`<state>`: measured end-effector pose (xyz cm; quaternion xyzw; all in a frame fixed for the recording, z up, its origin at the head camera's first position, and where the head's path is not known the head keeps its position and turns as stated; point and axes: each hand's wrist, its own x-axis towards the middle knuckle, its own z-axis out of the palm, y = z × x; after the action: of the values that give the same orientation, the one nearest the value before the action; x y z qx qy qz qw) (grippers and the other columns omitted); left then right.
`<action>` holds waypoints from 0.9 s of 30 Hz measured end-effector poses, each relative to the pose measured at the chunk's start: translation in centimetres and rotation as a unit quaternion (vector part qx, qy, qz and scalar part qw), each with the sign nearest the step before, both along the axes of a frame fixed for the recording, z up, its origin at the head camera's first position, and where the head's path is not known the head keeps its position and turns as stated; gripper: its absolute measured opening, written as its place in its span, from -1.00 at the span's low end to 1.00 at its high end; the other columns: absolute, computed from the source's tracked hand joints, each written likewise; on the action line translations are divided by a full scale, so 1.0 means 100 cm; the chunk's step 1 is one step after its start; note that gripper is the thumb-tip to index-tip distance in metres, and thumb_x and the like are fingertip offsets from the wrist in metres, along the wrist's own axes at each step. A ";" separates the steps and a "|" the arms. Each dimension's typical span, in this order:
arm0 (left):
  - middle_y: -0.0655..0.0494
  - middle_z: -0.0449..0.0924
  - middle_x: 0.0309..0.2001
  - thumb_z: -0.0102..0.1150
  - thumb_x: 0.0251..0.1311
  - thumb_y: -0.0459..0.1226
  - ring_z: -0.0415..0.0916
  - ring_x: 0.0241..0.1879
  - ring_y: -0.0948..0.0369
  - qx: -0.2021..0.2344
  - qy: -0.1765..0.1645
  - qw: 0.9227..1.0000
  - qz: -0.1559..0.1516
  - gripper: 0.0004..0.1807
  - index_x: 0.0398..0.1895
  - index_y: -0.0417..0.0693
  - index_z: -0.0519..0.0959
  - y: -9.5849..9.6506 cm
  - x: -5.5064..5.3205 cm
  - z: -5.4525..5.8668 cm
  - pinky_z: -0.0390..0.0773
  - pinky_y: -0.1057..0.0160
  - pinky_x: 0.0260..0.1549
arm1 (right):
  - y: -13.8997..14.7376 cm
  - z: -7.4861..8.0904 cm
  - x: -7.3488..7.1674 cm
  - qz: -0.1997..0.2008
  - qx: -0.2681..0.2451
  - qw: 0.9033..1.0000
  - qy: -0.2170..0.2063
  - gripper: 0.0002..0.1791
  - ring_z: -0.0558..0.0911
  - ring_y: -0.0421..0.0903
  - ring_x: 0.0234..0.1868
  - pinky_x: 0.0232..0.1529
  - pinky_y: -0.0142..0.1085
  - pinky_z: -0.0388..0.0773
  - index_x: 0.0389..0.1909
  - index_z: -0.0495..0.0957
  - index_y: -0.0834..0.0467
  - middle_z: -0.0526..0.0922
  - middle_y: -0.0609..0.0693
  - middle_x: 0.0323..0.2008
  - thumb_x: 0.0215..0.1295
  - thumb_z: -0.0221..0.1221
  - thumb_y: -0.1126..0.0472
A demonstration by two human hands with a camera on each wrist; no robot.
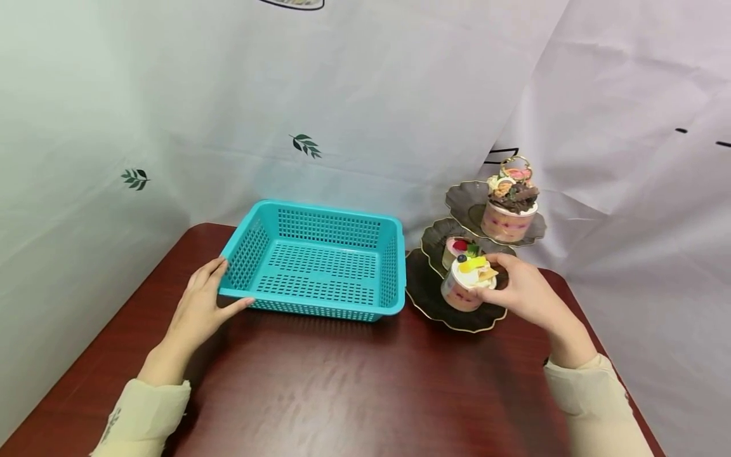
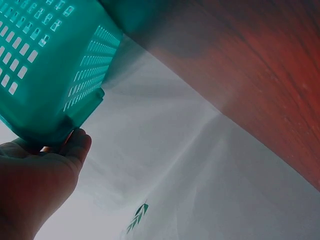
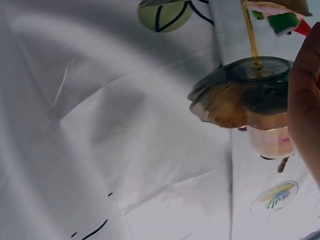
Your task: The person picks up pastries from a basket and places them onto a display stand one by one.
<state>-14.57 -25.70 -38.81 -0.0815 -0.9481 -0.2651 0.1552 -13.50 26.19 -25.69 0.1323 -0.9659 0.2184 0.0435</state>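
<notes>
My left hand [image 1: 197, 308] is at the near left corner of a turquoise plastic basket [image 1: 320, 310], its thumb along the near rim and its fingers at the left side. In the left wrist view the fingertips of the left hand [image 2: 45, 175] curl at the basket's corner [image 2: 75, 95]. Between thumb and fingers, my right hand [image 1: 522, 292] grips a dessert cup [image 1: 461, 295] topped with cream, yellow fruit and a blueberry. That cup is over the lowest plate of a dark, gold-rimmed tiered stand [image 1: 422, 289]. In the right wrist view, the right hand [image 3: 306, 100] is at the edge and its grip is hidden.
On the top tier [image 1: 465, 200] stands a dessert cup with chocolate [image 1: 508, 222]. Another cup with a red berry [image 1: 454, 251] sits on the middle tier, partly behind the held one. A dark red wooden table [image 1: 320, 387] carries everything; a white printed cloth [image 1: 365, 108] hangs behind.
</notes>
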 end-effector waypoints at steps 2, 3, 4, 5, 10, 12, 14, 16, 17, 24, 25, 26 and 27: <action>-0.28 0.11 0.41 0.36 0.03 0.08 0.03 0.37 -0.23 0.000 0.003 1.000 0.000 0.05 0.42 -0.38 0.13 -0.001 0.001 0.000 0.27 -0.38 0.14 | 0.003 0.001 0.000 -0.001 0.000 1.000 0.000 -0.34 0.57 0.07 -0.10 -0.13 -0.17 0.48 0.10 0.46 0.36 0.64 0.23 -0.07 0.03 0.33 0.06; -0.28 0.12 0.41 0.36 0.03 0.08 0.03 0.37 -0.23 -0.001 0.004 1.000 0.001 0.05 0.42 -0.38 0.13 -0.001 0.001 0.000 0.27 -0.37 0.14 | 0.005 0.002 0.001 -0.001 0.000 1.000 0.001 -0.34 0.56 0.05 -0.13 -0.17 -0.22 0.48 0.10 0.47 0.35 0.65 0.21 -0.09 0.03 0.33 0.05; -0.28 0.12 0.41 0.37 0.03 0.08 0.03 0.37 -0.23 -0.001 0.004 1.000 0.001 0.05 0.42 -0.38 0.13 -0.001 0.001 0.001 0.27 -0.37 0.14 | 0.007 0.003 0.001 -0.003 0.001 1.000 0.002 -0.35 0.57 0.03 -0.16 -0.22 -0.27 0.48 0.09 0.48 0.35 0.66 0.20 -0.12 0.03 0.33 0.05; -0.28 0.12 0.41 0.37 0.03 0.07 0.03 0.37 -0.23 0.000 0.004 1.000 0.000 0.05 0.42 -0.38 0.13 -0.001 0.001 0.001 0.26 -0.37 0.15 | 0.009 0.003 0.001 -0.006 0.002 1.000 0.004 -0.36 0.57 0.01 -0.19 -0.24 -0.31 0.48 0.08 0.48 0.35 0.66 0.19 -0.15 0.03 0.33 0.05; -0.29 0.12 0.40 0.38 0.01 0.08 0.04 0.36 -0.23 -0.002 0.003 1.000 0.002 0.06 0.41 -0.39 0.14 0.000 0.001 0.002 0.27 -0.37 0.15 | 0.021 0.004 0.001 -0.021 0.005 1.000 0.017 -0.40 0.59 0.00 -0.25 -0.32 -0.38 0.47 0.03 0.49 0.36 0.67 0.17 -0.24 0.03 0.34 0.06; -0.29 0.12 0.40 0.38 0.01 0.08 0.04 0.36 -0.23 -0.004 0.002 1.000 0.001 0.06 0.41 -0.39 0.14 0.001 0.002 0.002 0.28 -0.38 0.14 | 0.026 0.003 0.000 -0.027 0.004 0.999 0.018 -0.41 0.59 -0.02 -0.26 -0.33 -0.39 0.47 0.02 0.49 0.37 0.67 0.17 -0.25 0.04 0.33 0.07; -0.30 0.13 0.40 0.38 0.01 0.08 0.04 0.36 -0.23 -0.005 0.003 1.000 0.001 0.06 0.41 -0.39 0.14 0.000 0.002 0.002 0.28 -0.38 0.13 | 0.031 0.002 -0.002 -0.031 0.002 0.999 0.016 -0.40 0.60 -0.05 -0.28 -0.33 -0.40 0.48 0.02 0.48 0.38 0.68 0.18 -0.26 0.05 0.33 0.07; -0.30 0.12 0.40 0.37 0.02 0.08 0.04 0.35 -0.23 -0.005 0.004 1.000 0.001 0.06 0.41 -0.39 0.14 0.001 0.002 0.002 0.28 -0.39 0.13 | 0.035 0.001 -0.004 -0.035 0.002 0.999 0.017 -0.40 0.61 -0.07 -0.28 -0.33 -0.41 0.48 0.02 0.47 0.39 0.68 0.19 -0.26 0.07 0.33 0.06; -0.30 0.13 0.40 0.37 0.02 0.08 0.04 0.35 -0.24 -0.005 0.005 1.000 0.001 0.05 0.41 -0.40 0.14 0.001 0.003 0.002 0.28 -0.39 0.12 | 0.038 0.001 -0.005 -0.037 0.001 0.999 0.016 -0.40 0.62 -0.07 -0.27 -0.33 -0.41 0.48 0.03 0.47 0.39 0.69 0.20 -0.25 0.07 0.33 0.06; -0.30 0.14 0.38 0.39 0.01 0.06 0.05 0.34 -0.23 -0.004 0.010 1.000 0.002 0.04 0.39 -0.40 0.17 0.002 0.003 0.002 0.28 -0.38 0.13 | 0.054 -0.001 -0.013 -0.046 -0.004 0.999 0.012 -0.42 0.66 0.05 -0.23 -0.34 -0.46 0.48 0.03 0.46 0.40 0.67 0.28 -0.20 0.12 0.30 0.07; -0.30 0.14 0.38 0.39 0.01 0.06 0.05 0.34 -0.23 -0.004 0.011 1.000 0.002 0.04 0.39 -0.40 0.16 0.002 0.003 0.002 0.28 -0.38 0.12 | 0.055 -0.001 -0.014 -0.047 -0.006 0.999 0.009 -0.42 0.66 0.09 -0.22 -0.35 -0.46 0.49 0.03 0.45 0.41 0.67 0.30 -0.19 0.13 0.29 0.07; -0.30 0.14 0.38 0.39 0.01 0.06 0.05 0.34 -0.23 -0.004 0.011 1.000 0.002 0.04 0.39 -0.40 0.16 0.002 0.003 0.002 0.28 -0.38 0.12 | 0.057 -0.002 -0.016 -0.048 -0.007 0.999 0.005 -0.41 0.67 0.13 -0.20 -0.34 -0.46 0.49 0.05 0.44 0.42 0.66 0.32 -0.18 0.13 0.29 0.08; -0.29 0.14 0.39 0.39 0.01 0.06 0.05 0.34 -0.23 -0.003 0.010 1.000 0.003 0.04 0.40 -0.40 0.16 0.002 0.003 0.002 0.28 -0.38 0.12 | 0.058 -0.002 -0.018 -0.050 -0.007 0.999 0.003 -0.41 0.67 0.16 -0.19 -0.34 -0.46 0.50 0.05 0.43 0.43 0.65 0.34 -0.17 0.14 0.28 0.08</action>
<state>-14.30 -25.52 -38.62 -0.0822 -0.9476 -0.2607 0.1655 -15.25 32.00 -25.87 0.0842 -0.9695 0.2227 0.0578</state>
